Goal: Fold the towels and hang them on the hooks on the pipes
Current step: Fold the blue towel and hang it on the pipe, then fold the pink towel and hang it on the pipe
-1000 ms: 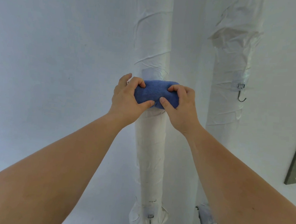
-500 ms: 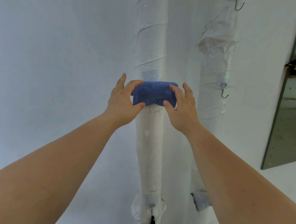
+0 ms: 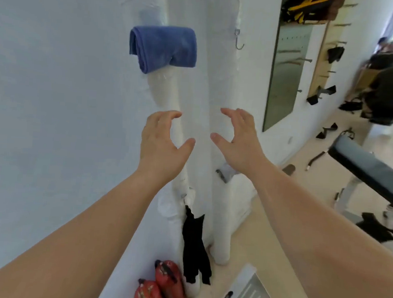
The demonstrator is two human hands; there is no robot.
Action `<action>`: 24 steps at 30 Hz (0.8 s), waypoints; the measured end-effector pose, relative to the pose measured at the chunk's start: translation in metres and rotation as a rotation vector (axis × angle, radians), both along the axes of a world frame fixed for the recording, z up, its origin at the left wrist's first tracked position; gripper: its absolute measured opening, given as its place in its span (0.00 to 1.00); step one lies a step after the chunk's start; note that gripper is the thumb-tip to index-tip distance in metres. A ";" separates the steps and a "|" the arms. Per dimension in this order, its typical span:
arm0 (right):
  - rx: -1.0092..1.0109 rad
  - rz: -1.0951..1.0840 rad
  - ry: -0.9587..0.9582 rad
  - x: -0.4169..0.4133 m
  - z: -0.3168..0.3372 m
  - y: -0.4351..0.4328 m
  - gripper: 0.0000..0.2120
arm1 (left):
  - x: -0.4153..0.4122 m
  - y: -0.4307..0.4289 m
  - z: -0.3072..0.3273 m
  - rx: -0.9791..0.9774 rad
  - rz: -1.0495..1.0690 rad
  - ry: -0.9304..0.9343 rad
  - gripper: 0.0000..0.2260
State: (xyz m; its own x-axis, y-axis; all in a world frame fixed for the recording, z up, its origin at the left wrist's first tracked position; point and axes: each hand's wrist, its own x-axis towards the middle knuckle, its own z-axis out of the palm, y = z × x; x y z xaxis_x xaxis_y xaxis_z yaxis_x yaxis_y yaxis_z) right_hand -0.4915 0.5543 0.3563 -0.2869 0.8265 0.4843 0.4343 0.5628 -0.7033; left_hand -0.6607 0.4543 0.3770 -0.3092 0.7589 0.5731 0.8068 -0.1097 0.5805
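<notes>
A folded blue towel (image 3: 162, 47) hangs high on the left white-wrapped pipe (image 3: 168, 100); its hook is hidden behind it. My left hand (image 3: 162, 144) and my right hand (image 3: 237, 142) are both below the towel, apart from it, fingers spread and holding nothing. On the right pipe (image 3: 222, 92) a bare metal hook (image 3: 239, 40) sticks out at about the towel's height. A black cloth (image 3: 194, 244) hangs from a lower hook on the left pipe.
Two red fire extinguishers (image 3: 160, 286) lie on the floor by the pipes. A grey bench (image 3: 370, 170) stands at the right. A mirror panel (image 3: 287, 69) and a wooden peg rack (image 3: 325, 53) are on the wall. People (image 3: 390, 88) are at the far right.
Both hands have let go of the blue towel and dropped below it. The towel stays on the pipe. The view has swung down and to the right.
</notes>
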 end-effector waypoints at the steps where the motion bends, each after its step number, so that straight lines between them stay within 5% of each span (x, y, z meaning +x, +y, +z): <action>1: -0.043 -0.038 -0.027 0.018 -0.016 -0.012 0.29 | 0.011 -0.002 -0.014 -0.045 -0.040 -0.027 0.26; 7: -0.300 -0.296 -0.251 0.154 -0.094 -0.087 0.28 | 0.111 -0.014 -0.083 -0.330 -0.288 -0.062 0.28; 24: -0.983 -0.660 -0.406 0.519 -0.309 -0.302 0.29 | 0.480 -0.110 -0.294 -1.048 -0.833 0.245 0.29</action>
